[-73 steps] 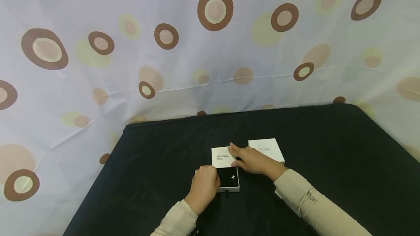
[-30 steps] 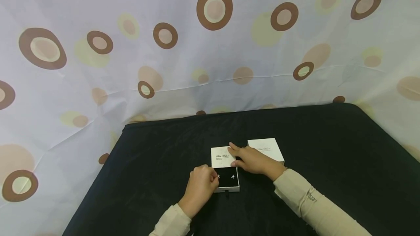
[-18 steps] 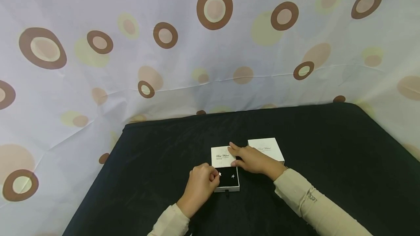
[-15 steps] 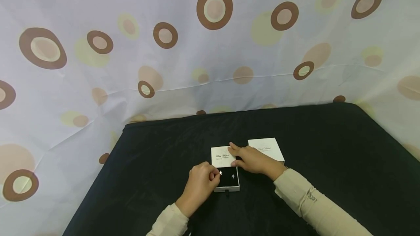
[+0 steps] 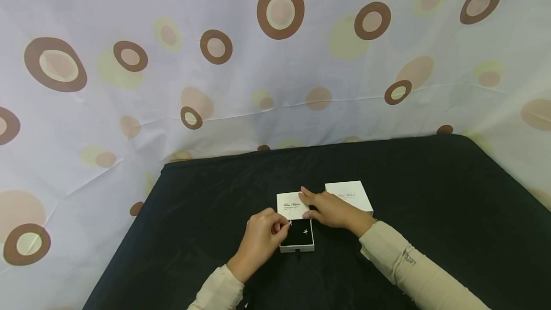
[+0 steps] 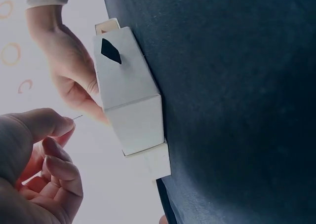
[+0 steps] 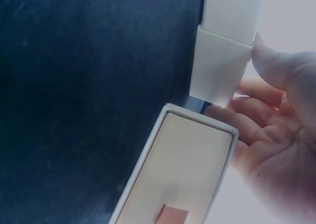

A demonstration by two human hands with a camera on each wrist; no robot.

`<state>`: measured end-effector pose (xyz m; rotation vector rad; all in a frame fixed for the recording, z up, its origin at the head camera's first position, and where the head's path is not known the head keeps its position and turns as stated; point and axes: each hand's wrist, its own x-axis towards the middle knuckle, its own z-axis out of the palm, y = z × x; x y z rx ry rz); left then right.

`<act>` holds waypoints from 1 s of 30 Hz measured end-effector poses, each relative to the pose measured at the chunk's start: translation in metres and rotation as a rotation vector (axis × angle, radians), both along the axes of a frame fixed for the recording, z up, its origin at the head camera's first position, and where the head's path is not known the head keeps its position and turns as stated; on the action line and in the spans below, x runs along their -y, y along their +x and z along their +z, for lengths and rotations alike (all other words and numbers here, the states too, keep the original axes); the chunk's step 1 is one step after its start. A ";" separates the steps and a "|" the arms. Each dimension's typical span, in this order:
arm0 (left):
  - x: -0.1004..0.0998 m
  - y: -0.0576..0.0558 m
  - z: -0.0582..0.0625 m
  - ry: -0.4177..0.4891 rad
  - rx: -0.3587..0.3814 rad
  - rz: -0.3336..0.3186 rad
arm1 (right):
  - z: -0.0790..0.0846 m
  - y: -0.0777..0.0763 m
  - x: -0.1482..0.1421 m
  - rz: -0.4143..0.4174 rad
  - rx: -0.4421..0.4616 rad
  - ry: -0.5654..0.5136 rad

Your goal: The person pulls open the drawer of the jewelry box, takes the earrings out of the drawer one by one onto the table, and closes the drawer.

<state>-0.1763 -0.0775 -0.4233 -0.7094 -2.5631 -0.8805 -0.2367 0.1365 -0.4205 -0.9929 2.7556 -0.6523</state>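
Note:
In the head view my left hand [image 5: 262, 236] pinches a small star-shaped stud earring [image 5: 290, 223] between thumb and forefinger; its thin pin [image 6: 78, 117] sticks out past the fingertips in the left wrist view. The earring is close over the black insert of a white jewelry box's pulled-out drawer [image 5: 297, 249]. A second star earring [image 5: 305, 232] sits at the insert's right side. My right hand [image 5: 333, 212] holds the box's white printed sleeve [image 5: 289, 208], the thumb at its right side and the fingers around its back corner, as the right wrist view shows [image 7: 222, 66].
Another white printed box [image 5: 350, 193] stands just right of the first, partly behind my right hand; its end shows in the right wrist view. Both are on a black cloth-covered table [image 5: 215, 190]. A patterned curtain [image 5: 241, 85] hangs behind.
My left hand has drawn back slightly from the drawer, and the pinched star has shifted up toward the sleeve's edge. My right hand and both boxes have stayed put.

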 end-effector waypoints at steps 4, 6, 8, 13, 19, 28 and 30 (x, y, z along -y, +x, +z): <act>0.000 0.000 0.002 0.014 -0.001 -0.016 | -0.001 -0.001 0.000 0.003 -0.003 -0.004; 0.000 -0.001 0.003 0.019 0.006 -0.025 | -0.001 -0.001 0.000 0.003 -0.004 -0.005; 0.000 -0.002 0.004 0.025 0.014 -0.040 | -0.002 -0.001 0.000 0.003 -0.002 -0.007; 0.001 -0.006 0.008 0.051 0.012 -0.085 | -0.001 -0.001 -0.001 0.001 -0.004 -0.011; 0.002 -0.011 0.015 0.068 -0.007 -0.119 | -0.003 -0.001 -0.001 0.006 0.003 -0.016; 0.010 -0.020 0.027 0.125 0.094 -0.157 | -0.003 -0.001 0.000 0.003 0.009 -0.019; 0.013 -0.023 0.031 0.121 0.103 -0.157 | -0.003 0.000 0.000 0.003 0.010 -0.017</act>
